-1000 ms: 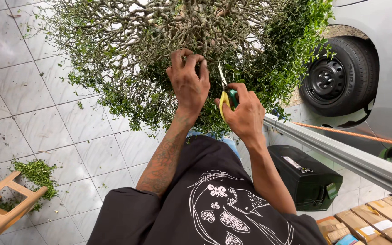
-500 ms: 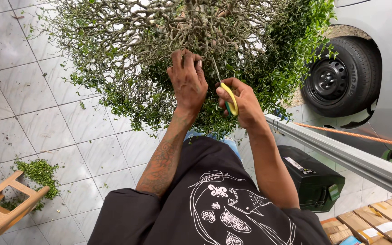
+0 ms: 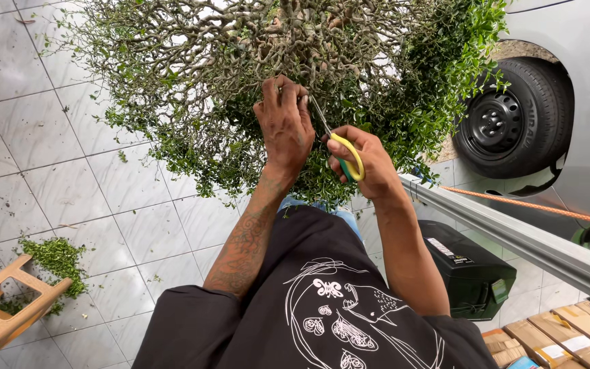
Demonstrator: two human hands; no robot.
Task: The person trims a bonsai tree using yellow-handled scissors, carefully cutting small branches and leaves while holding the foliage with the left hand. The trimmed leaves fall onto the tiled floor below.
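Gripping twigs of the bush (image 3: 254,75) with the left hand (image 3: 285,126), fingers curled shut among the bare branches. Right hand (image 3: 367,160) closed around yellow-handled scissors (image 3: 339,147), blades pointed up into the twigs just beside the left fingers. Clippings (image 3: 52,256) scattered on the tiled floor (image 3: 90,184) near a stool (image 3: 1,311).

Floor was pale grey square tiles (image 3: 69,198), daylight all over. A grey car with a black steel wheel (image 3: 507,123) sat at the right behind a grey metal rail (image 3: 513,239), plus a black plastic case (image 3: 469,273) and a tan plastic stool (image 3: 1,318).
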